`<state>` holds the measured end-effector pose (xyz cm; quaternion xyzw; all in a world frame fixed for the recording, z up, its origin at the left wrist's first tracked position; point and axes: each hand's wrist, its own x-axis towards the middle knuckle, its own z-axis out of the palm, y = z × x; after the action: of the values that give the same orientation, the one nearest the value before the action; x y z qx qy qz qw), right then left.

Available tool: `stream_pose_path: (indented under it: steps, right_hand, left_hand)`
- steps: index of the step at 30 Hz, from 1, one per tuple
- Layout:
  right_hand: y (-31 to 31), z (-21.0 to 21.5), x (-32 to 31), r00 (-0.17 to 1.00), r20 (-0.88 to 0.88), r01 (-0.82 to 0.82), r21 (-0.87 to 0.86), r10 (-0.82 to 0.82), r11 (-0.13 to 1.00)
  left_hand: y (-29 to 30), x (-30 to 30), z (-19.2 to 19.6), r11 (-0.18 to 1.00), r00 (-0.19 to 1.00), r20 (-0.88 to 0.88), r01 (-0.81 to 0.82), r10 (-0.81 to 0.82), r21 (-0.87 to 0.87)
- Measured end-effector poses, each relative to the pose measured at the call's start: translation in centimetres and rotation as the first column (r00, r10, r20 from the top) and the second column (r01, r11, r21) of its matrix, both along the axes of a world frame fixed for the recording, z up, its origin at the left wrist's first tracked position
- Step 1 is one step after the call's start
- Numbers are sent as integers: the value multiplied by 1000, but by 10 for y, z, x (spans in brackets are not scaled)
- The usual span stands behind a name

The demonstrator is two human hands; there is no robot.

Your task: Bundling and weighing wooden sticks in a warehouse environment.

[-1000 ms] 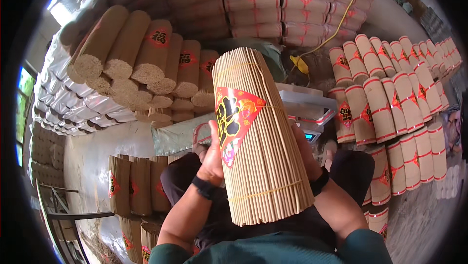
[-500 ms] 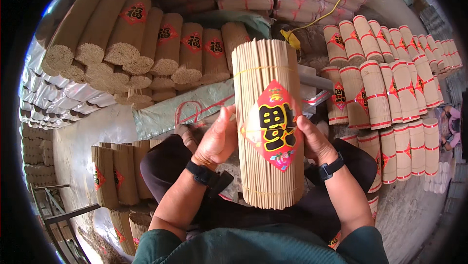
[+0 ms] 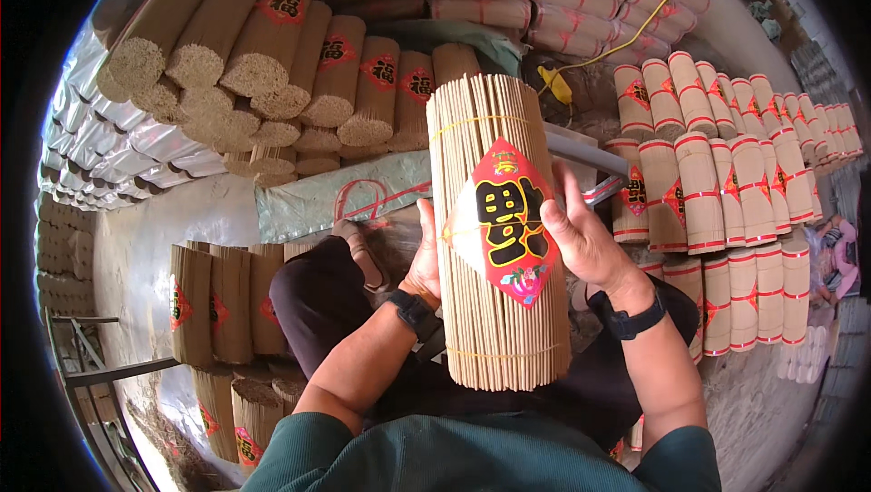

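Observation:
A thick round bundle of thin tan sticks [image 3: 494, 338] stands nearly upright before me, between my two hands. Yellow bands circle it near the top and bottom. On its front is a red diamond label [image 3: 526, 283] with bold black and yellow figures, upside down as I see it. My left hand [image 3: 425, 260] presses the bundle's left side, its fingers partly hidden behind. Against the right side lies my right hand [image 3: 590, 238], thumb by the label's edge and fingers reaching up along the back.
Similar bundles [image 3: 263, 74] are piled at the far left, with more [image 3: 231, 301] by my left knee. Red-banded bundles [image 3: 703, 188] stand in rows on the right. A green sheet [image 3: 308, 206] covers ground ahead. A yellow cord [image 3: 626, 43] runs behind, and a metal frame [image 3: 127, 374] stands left.
My right hand has shifted up the bundle, its fingers now showing higher. My left hand sits lower and tighter against the side. The surroundings shift right and slightly up at the left pile.

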<state>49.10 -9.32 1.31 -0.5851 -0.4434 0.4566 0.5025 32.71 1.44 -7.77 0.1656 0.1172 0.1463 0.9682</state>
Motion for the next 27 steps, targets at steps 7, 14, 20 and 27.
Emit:
stream_pose_path:
  steps: [7,14,20,27]
  right_hand:
    - [18,53,-31,370,928,-227,144,-51,963]
    - [27,13,-36,378,926,-213,92,-5,973]
    - [38,44,-59,282,959,-332,106,-8,937]
    - [43,24,-54,259,964,-337,27,65,941]
  left_hand:
    - [-2,-4,-1,999,976,219,-8,19,-52]
    - [6,-13,-7,998,964,266,18,-3,-55]
    - [6,-14,-1,997,969,233,-80,77,2]
    - [12,-17,-13,996,959,278,-31,55,-88]
